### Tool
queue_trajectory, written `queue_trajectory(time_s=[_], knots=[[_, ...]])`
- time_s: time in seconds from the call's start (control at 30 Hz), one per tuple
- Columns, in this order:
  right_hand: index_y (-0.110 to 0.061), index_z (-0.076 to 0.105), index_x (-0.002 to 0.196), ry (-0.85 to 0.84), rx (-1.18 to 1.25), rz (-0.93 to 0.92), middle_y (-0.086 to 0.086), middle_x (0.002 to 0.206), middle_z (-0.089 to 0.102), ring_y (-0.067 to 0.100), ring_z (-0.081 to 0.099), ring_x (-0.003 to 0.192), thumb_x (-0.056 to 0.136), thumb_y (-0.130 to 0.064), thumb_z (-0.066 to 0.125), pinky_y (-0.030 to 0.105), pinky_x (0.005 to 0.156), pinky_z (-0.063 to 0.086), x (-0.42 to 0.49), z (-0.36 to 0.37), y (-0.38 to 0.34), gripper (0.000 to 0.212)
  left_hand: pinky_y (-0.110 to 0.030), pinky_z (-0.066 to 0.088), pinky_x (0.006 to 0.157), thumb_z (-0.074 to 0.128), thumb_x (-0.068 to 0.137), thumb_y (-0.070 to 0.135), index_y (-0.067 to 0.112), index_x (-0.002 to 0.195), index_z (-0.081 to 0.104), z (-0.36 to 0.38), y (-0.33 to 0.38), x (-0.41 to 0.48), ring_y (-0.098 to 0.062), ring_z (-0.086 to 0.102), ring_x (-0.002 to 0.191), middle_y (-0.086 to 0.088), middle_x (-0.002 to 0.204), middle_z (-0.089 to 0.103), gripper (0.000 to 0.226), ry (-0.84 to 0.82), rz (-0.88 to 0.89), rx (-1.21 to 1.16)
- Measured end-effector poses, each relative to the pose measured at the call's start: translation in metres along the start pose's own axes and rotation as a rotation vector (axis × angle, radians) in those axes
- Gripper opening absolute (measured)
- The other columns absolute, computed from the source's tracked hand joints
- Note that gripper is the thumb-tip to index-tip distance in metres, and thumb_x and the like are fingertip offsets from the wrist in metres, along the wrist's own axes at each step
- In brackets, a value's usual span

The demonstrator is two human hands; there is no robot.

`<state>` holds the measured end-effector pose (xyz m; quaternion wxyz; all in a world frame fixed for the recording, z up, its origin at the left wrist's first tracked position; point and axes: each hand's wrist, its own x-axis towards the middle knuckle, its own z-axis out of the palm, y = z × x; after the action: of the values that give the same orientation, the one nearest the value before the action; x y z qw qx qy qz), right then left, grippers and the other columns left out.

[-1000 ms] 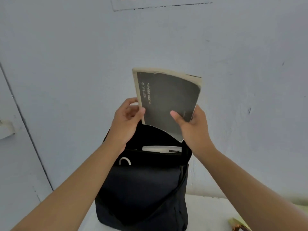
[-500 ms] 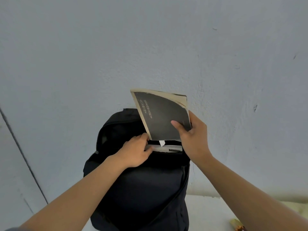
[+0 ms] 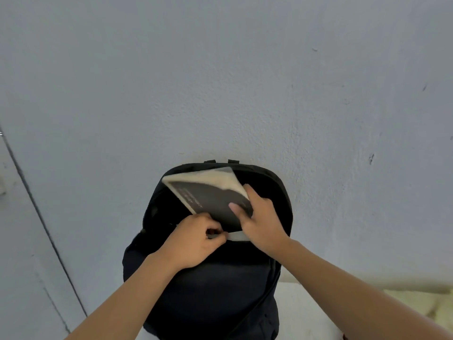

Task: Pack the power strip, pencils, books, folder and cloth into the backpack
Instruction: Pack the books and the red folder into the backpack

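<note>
Right hand [image 3: 259, 222] pinches the tilted book [image 3: 208, 195], half inside the backpack [image 3: 208, 290], whose front edge left hand [image 3: 196, 241] grips; next, likely, straighten the book and slide it down.

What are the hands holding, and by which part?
The right hand grips the dark book by its lower right edge, thumb on the cover. The left hand seems to pinch the backpack at its front opening rim.
</note>
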<state>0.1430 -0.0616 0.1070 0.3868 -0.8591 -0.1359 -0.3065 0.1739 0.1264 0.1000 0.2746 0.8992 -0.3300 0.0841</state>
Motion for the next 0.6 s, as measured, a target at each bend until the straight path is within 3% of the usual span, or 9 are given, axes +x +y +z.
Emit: queue_trajectory(time_s=[0.13,0.2,0.27,0.33,0.4,0.5,0.6], knots=[[-0.023,0.051,0.132,0.069,0.231,0.294,-0.009,0.116,0.064,0.007,0.060,0.108,0.099,-0.030,0.059,0.026,0.095,0.048,0.004,-0.001,0.000,0.035,-0.023,0.051,0.082,0.064,0.095,0.049,0.033,0.099,0.080,-0.003,-0.006,-0.010,-0.002,0.061,0.090,0.017,0.095,0.062,0.023,0.021,-0.078,-0.036],[-0.021,0.054,0.117,0.121,0.253,0.341,-0.006,0.107,0.065,0.011,0.064,0.100,0.100,-0.043,0.053,0.028,0.087,0.051,0.002,-0.008,0.000,0.028,-0.016,0.049,0.077,0.066,0.094,0.048,0.030,0.096,0.079,-0.004,-0.011,-0.012,0.000,0.063,0.088,0.015,0.092,0.067,0.022,0.069,-0.154,-0.118],[-0.019,0.052,0.112,0.156,0.087,0.259,-0.004,0.096,0.066,0.011,0.065,0.086,0.099,-0.049,0.049,0.026,0.075,0.051,-0.005,-0.013,0.002,0.033,-0.011,0.044,0.069,0.070,0.093,0.043,0.027,0.088,0.073,-0.004,-0.014,-0.010,-0.002,0.064,0.080,0.012,0.085,0.069,0.017,0.174,-0.235,-0.178],[-0.019,0.051,0.122,0.125,-0.036,0.171,-0.004,0.097,0.067,0.009,0.064,0.084,0.101,-0.041,0.050,0.020,0.070,0.047,-0.008,-0.015,0.008,0.030,-0.016,0.047,0.072,0.073,0.093,0.035,0.023,0.091,0.059,-0.004,-0.014,-0.004,-0.005,0.064,0.082,0.008,0.088,0.067,0.019,0.305,-0.257,-0.259],[-0.019,0.049,0.126,0.045,-0.069,0.181,-0.005,0.098,0.066,0.009,0.063,0.085,0.101,-0.029,0.054,0.019,0.072,0.043,-0.008,-0.018,0.015,0.027,-0.017,0.049,0.071,0.068,0.097,0.030,0.020,0.109,0.048,-0.009,-0.013,0.004,-0.006,0.065,0.088,0.005,0.099,0.066,0.026,0.364,-0.268,-0.388],[-0.016,0.044,0.132,-0.044,-0.195,0.186,-0.010,0.091,0.059,0.003,0.057,0.077,0.099,-0.022,0.058,0.013,0.069,0.039,-0.009,-0.024,0.019,0.036,-0.025,0.054,0.078,0.055,0.104,0.030,0.024,0.134,0.038,-0.015,-0.017,0.016,-0.013,0.070,0.094,0.001,0.107,0.070,0.035,0.237,-0.222,-0.327],[-0.028,0.030,0.144,0.039,-0.135,0.072,-0.007,0.117,0.057,0.006,0.057,0.096,0.096,-0.020,0.062,0.017,0.082,0.044,-0.010,-0.030,0.012,0.058,-0.037,0.057,0.091,0.052,0.105,0.030,0.035,0.134,0.037,-0.022,-0.021,0.027,-0.014,0.071,0.096,0.002,0.111,0.072,0.032,0.058,-0.131,-0.233]])
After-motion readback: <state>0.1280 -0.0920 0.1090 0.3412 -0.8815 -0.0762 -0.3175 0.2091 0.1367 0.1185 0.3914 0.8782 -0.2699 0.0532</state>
